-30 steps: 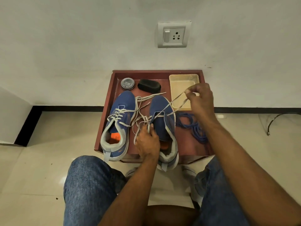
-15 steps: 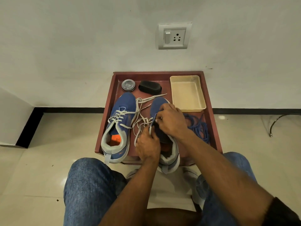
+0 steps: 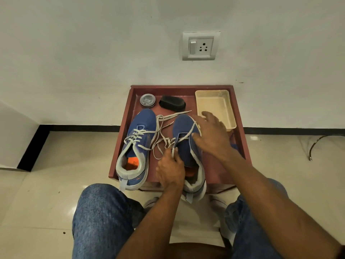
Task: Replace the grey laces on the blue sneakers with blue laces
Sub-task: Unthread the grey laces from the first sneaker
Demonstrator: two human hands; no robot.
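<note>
Two blue sneakers stand on a maroon tray table (image 3: 240, 116). The left sneaker (image 3: 138, 146) is laced in grey. My left hand (image 3: 170, 171) grips the left eyelet edge of the right sneaker (image 3: 183, 126), fingers curled, with the grey lace (image 3: 162, 126) at its fingertips. My right hand (image 3: 211, 135) hovers over that sneaker's right side with fingers stretched out; a loop of grey lace runs from the eyelets up to its thumb side. Loose grey lace ends trail between the shoes. Only a scrap of the blue laces (image 3: 234, 146) shows behind my right wrist.
At the tray's back stand a round tin (image 3: 148, 100), a black brush (image 3: 172, 103) and a cream plastic tray (image 3: 214, 107). The table stands against a white wall with a socket (image 3: 200, 46). A cable (image 3: 317, 144) lies on the floor at right. My knees frame the front.
My right hand pulled lace up toward the cream tray, dropped back onto the right sneaker's eyelets, and now moves out rightward with fingers spread. My left hand stays on the shoe.
</note>
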